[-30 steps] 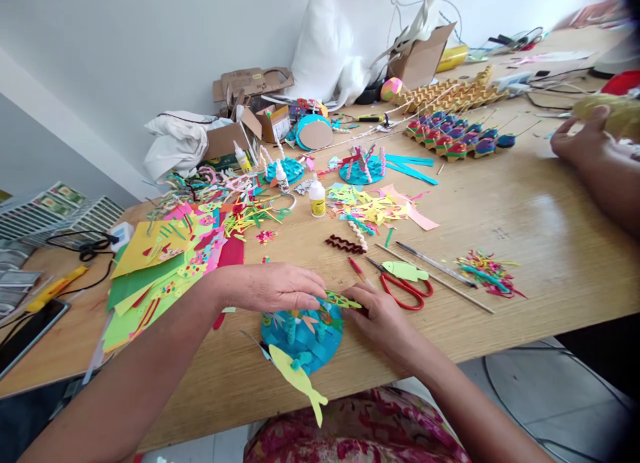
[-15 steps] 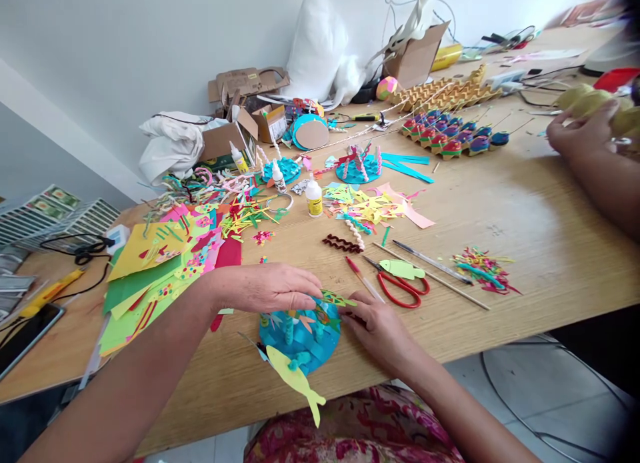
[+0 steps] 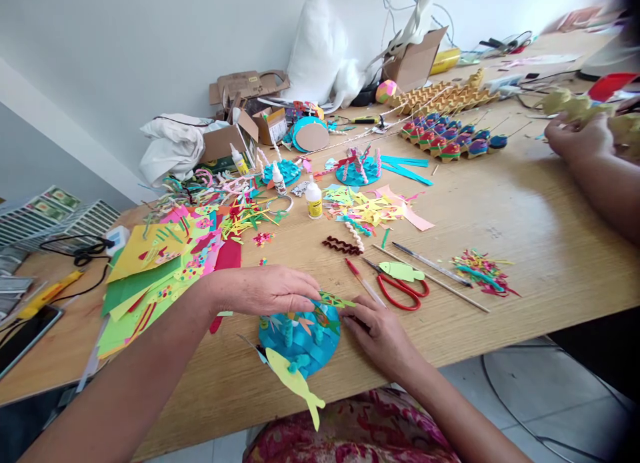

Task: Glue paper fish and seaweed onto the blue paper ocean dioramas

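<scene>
A round blue woven disc (image 3: 317,359) lies near the front edge of the table, with turquoise fuzzy pipe-cleaner posts (image 3: 289,331) standing on it. A plain yellow-green paper fish (image 3: 287,376) leans at its near side, tail over the edge. At the far side is a patterned green paper fish (image 3: 336,299). My left hand (image 3: 273,291) is stretched flat above the disc, its fingertips at this fish's left end. My right hand (image 3: 375,329) is closed at the fish's tail, beside the disc's right rim; its fingertips are partly hidden.
Red-handled scissors (image 3: 400,293), a pale green paper fish (image 3: 401,271), a red pen (image 3: 363,276) and a thin stick (image 3: 435,279) lie to the right. Glue bottles (image 3: 315,201), paper scraps (image 3: 373,206) and coloured sheets (image 3: 145,249) lie beyond. Another person's hand (image 3: 583,139) holds an egg-carton piece (image 3: 565,103).
My hands and the patterned fish have barely moved. At the right, the other person's hand and the egg-carton piece have shifted slightly.
</scene>
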Available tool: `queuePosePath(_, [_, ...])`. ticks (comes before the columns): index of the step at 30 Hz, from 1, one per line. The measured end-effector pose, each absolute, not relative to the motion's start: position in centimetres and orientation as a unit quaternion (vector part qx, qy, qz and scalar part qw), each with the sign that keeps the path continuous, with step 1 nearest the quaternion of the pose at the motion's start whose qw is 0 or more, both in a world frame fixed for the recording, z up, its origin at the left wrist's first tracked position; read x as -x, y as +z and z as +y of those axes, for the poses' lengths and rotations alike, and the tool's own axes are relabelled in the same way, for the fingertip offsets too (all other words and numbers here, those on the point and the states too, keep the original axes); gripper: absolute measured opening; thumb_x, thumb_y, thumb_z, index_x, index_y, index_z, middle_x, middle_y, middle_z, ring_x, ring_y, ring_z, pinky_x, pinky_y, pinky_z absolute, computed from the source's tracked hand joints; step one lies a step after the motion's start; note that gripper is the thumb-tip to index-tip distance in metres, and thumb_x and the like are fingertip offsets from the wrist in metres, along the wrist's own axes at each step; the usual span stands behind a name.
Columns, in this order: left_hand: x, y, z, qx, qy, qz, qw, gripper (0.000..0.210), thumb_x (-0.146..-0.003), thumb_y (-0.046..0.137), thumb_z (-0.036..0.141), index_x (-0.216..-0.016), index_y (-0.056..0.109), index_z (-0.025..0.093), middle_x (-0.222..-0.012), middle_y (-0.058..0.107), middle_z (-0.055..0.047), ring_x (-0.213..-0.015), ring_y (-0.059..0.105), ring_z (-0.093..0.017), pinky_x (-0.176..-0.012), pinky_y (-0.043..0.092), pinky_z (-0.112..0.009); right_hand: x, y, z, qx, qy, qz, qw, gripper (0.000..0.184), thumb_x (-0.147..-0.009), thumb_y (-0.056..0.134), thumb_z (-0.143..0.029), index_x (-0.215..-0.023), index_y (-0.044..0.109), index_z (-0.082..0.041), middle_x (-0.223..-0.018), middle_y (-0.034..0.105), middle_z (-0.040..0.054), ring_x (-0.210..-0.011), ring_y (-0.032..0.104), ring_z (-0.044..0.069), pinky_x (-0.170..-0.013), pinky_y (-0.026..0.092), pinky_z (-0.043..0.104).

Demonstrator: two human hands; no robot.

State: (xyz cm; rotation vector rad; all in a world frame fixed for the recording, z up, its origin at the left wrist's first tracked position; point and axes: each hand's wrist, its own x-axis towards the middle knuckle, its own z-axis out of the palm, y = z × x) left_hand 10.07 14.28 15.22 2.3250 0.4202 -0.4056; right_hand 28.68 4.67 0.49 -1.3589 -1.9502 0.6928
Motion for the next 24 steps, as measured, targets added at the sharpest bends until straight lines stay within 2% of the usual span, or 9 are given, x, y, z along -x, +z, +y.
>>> queuePosePath(12, [-9.94, 15.27, 14.12, -0.903, -0.161, 0.180, 0.355, 0.036, -0.089, 0.033, 0.030, -0.114, 0.051, 0.012, -0.121, 0.051, -0.009, -0.114, 0.043, -0.016, -0.097, 0.030, -0.024, -28.68, 0.65, 4.58, 0.513, 0.253, -0.742, 0.349, 0.017, -0.082, 0.043, -0.014, -0.080, 0.060, -0.016, -0.075, 0.058, 0.0051, -0.070, 0.054, 0.014, -0.061, 0.043, 0.025])
queuePosePath(24, [-10.09, 15.36, 14.11, -0.908, -0.150, 0.159, 0.356, 0.033, -0.089, 0.033, 0.027, -0.110, 0.054, 0.012, -0.118, 0.053, -0.009, -0.113, 0.044, -0.017, -0.094, 0.033, -0.023, -28.67, 0.47, 4.57, 0.515, 0.255, -0.746, 0.336, 0.018, -0.083, 0.042, -0.016, -0.081, 0.060, -0.017, -0.077, 0.058, 0.0048, -0.071, 0.054, 0.014, -0.063, 0.043, 0.026])
